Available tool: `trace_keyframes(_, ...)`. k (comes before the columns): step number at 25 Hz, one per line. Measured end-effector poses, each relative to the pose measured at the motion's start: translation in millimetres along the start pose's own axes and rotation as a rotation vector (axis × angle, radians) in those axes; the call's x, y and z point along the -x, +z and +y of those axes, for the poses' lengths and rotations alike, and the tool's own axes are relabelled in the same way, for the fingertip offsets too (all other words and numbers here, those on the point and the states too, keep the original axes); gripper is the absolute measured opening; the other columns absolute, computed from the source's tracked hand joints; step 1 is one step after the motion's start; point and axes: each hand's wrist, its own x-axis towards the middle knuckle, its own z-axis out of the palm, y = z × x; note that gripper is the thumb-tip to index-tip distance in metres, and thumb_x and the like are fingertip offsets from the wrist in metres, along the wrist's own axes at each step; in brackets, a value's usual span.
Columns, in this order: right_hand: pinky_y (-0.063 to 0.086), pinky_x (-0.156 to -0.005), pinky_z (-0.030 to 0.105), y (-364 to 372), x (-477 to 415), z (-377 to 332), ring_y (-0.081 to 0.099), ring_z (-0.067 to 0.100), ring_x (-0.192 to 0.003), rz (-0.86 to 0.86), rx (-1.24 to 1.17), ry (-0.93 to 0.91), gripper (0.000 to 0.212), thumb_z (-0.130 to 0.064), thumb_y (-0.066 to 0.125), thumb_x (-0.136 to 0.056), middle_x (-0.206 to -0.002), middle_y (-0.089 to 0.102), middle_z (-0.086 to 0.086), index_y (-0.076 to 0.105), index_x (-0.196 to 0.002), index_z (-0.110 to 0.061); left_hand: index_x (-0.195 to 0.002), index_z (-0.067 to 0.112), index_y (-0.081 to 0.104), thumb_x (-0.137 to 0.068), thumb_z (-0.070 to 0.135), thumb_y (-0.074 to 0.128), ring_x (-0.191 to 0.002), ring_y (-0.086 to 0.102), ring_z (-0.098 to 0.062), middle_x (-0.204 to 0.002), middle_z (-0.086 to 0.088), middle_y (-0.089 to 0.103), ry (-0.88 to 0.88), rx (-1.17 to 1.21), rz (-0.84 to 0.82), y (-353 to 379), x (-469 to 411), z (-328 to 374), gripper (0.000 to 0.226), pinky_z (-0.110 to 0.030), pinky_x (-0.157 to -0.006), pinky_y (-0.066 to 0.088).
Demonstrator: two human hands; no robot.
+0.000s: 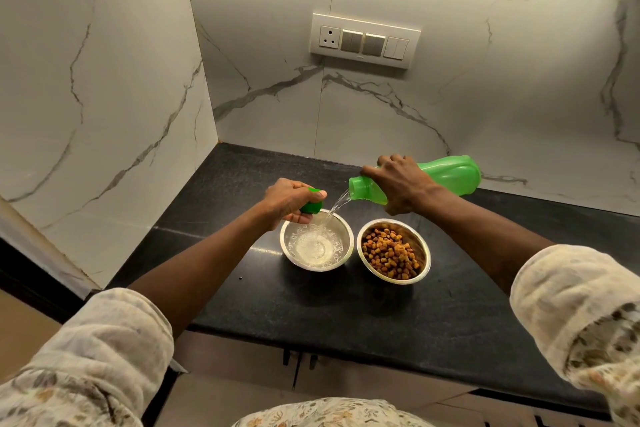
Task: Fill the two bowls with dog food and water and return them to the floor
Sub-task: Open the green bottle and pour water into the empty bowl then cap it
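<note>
No words, brand marks or numbers can be read anywhere in view. The green bottle [446, 172] shows only plain plastic on the side facing the camera. The switch plate [363, 40], up and to the left of the bottle, is too small to show any marking.

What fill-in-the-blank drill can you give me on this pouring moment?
1. The right hand tilts the green bottle, pouring ____ into the left bowl.
2. The left hand holds the bottle's green ____.
3. The right bowl already holds dog ____.

Missing words: water; cap; food.
</note>
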Motion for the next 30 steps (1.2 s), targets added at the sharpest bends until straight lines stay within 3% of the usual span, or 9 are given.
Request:
trace_keyframes(10, 0.051, -0.089, 0.041, 3, -1, 7, 0.057, 0.031, -0.106, 0.032, 0.008, -0.014, 0.095, -0.029, 0.085, -0.072, -0.122, 0.056, 0.016, 0.035, -0.153, -0.026, -0.101, 0.014, 0.067, -0.085, 0.035, 0.084, -0.089, 0.075, -0.028, -0.113, -0.018, 0.067, 0.012, -0.013, 0.006, 6, 2, 3, 0.031, -0.03, -0.066, 0.064)
trace_keyframes(16, 0.048, -0.083, 0.039, 9, 0, 3, 0.057, 0.031, -0.103, 0.069, -0.087, -0.01, 0.093, -0.029, 0.083, -0.071, -0.12, 0.056, 0.015, 0.037, -0.152, -0.026, -0.116, 0.009, 0.067, -0.086, 0.036, 0.083, -0.084, 0.075, -0.025, -0.114, -0.019, 0.068, 0.059, 0.022, -0.011, 4, 10, 6, 0.043, -0.028, -0.067, 0.064)
trace_keyframes(19, 0.042, -0.077, 0.035, 12, 0, 0, 0.059, 0.033, -0.104, 0.096, -0.209, -0.006, 0.096, -0.036, 0.087, -0.07, -0.122, 0.058, 0.015, 0.038, -0.153, -0.026, -0.124, 0.007, 0.065, -0.088, 0.04, 0.08, -0.081, 0.075, -0.022, -0.112, -0.02, 0.069, 0.111, 0.041, -0.018, 5, 16, 13, 0.051, -0.026, -0.064, 0.063)
trace_keyframes(25, 0.047, -0.074, 0.033, 18, 2, -4, 0.059, 0.029, -0.092, 0.193, -0.575, -0.032, 0.096, -0.038, 0.091, -0.064, -0.109, 0.06, 0.01, 0.045, -0.147, -0.021, -0.126, 0.006, 0.068, -0.088, 0.043, 0.079, -0.078, 0.077, -0.021, -0.106, -0.018, 0.076, 0.23, 0.029, -0.08, 15, 28, 44, 0.055, -0.034, -0.073, 0.066)
trace_keyframes(28, 0.048, -0.074, 0.033, 20, 5, -2, 0.059, 0.026, -0.09, 0.265, -0.698, -0.032, 0.092, -0.038, 0.092, -0.062, -0.107, 0.063, 0.009, 0.049, -0.142, -0.02, -0.126, 0.006, 0.069, -0.087, 0.041, 0.08, -0.072, 0.076, -0.015, -0.102, -0.015, 0.077, 0.314, -0.076, -0.042, 22, 33, 68, 0.054, -0.028, -0.067, 0.065)
trace_keyframes(30, 0.052, -0.074, 0.034, 21, 9, 0, 0.061, 0.026, -0.089, 0.307, -0.75, -0.038, 0.089, -0.037, 0.092, -0.062, -0.106, 0.065, 0.009, 0.051, -0.139, -0.019, -0.122, 0.005, 0.072, -0.086, 0.043, 0.08, -0.066, 0.076, -0.012, -0.092, -0.012, 0.078, 0.401, -0.272, -0.024, 27, 32, 85, 0.052, -0.023, -0.061, 0.063)
